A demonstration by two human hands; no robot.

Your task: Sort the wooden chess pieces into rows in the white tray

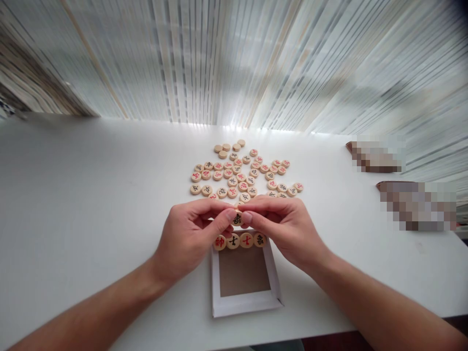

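Note:
Between the fingertips of my left hand [192, 234] and my right hand [283, 224] is a round wooden Chinese chess piece [237, 219] with a black character. Both hands pinch it, thumbs on the near side, just above the far end of a shallow white box [215, 304] with a brown bottom. A row of pieces lies along the box's far wall: a red one [220, 242], a black one [233, 241], another red one [246, 240] and another black one [260, 240]. My fingers partly cover the held piece.
Beyond my hands, many loose chess pieces [232, 181] with red or black characters spread over the white table [91, 195]. Several blank-looking pieces [226, 146] lie farthest back. Two blurred-out brown objects [376, 158] rest at the right. A striped curtain [234, 63] hangs behind the table.

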